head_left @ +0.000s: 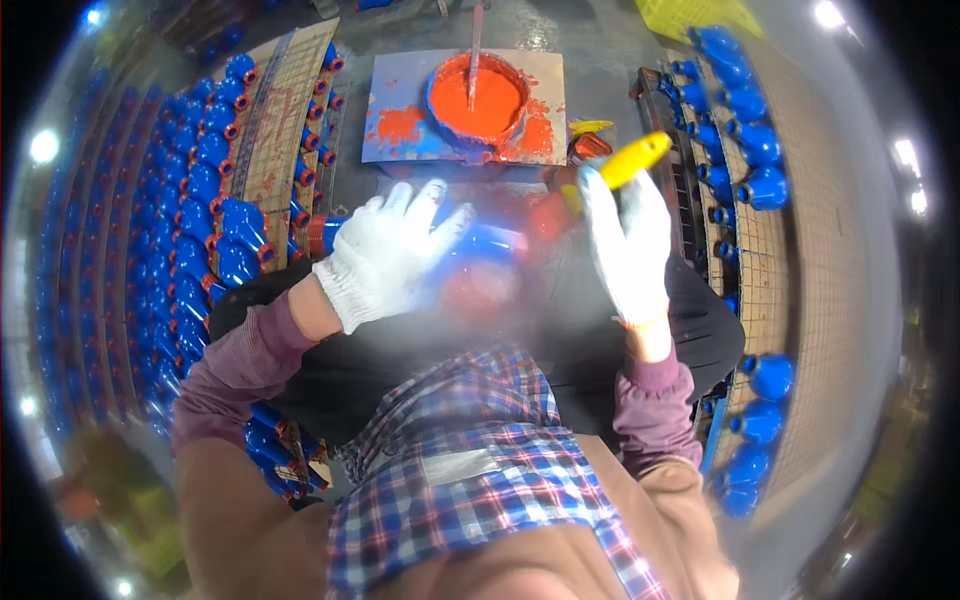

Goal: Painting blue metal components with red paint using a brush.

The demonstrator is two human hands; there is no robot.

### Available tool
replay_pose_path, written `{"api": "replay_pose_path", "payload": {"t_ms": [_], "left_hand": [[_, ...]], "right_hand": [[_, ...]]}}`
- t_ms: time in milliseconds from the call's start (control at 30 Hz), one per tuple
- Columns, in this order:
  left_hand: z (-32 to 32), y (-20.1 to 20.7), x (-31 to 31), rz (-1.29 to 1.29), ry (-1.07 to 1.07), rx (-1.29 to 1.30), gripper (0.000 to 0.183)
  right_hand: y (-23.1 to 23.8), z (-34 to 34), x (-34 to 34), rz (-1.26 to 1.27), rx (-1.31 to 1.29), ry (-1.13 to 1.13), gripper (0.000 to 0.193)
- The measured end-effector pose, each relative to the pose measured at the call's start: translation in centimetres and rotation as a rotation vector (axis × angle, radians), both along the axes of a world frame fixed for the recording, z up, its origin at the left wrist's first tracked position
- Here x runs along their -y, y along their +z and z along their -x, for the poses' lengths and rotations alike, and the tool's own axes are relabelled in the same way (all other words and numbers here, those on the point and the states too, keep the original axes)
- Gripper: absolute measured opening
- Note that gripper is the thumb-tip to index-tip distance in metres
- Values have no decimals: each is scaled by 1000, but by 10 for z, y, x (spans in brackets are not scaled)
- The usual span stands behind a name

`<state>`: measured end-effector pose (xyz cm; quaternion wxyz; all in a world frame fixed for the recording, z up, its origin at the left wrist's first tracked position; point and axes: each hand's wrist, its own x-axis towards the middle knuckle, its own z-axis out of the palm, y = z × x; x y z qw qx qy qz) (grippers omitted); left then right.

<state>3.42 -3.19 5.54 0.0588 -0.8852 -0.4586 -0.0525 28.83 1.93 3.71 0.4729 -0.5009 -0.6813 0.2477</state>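
My left hand (388,252), in a white knit glove, lies palm down with fingers spread over a glossy blue part (492,242). The blue part is smeared in the picture, and the palm hides some of it. Another blue end with an orange-red rim (322,236) shows left of that hand; whether it belongs to the same part I cannot tell. In my gloved right hand (632,245) is a paintbrush (640,160), gripped by its yellow handle. Its blurred red end points left, toward the blue part. Beyond both hands stands a round tub of orange-red paint (478,98) with a stick (475,50) in it.
A paint-spattered board (390,130) lies under the tub. Blue parts (205,185) with red rims crowd the left racks; more blue parts (757,145) line the right rack beside a mesh-topped panel (830,250). A small red-stained container (590,148) sits right of the board. A yellow crate (700,15) is farther off.
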Motion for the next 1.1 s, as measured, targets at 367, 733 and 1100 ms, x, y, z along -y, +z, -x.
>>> {"api": "replay_pose_path", "payload": {"t_ms": [367, 733, 1100], "left_hand": [[-10, -12, -3, 162, 50, -45, 69], [13, -51, -10, 507, 282, 841, 81], [9, -52, 9, 381, 256, 1045, 85]], "right_hand": [[-11, 20, 21, -313, 320, 161, 18], [-28, -2, 53, -84, -289, 65, 16], [-23, 20, 30, 32, -321, -96, 19]]}}
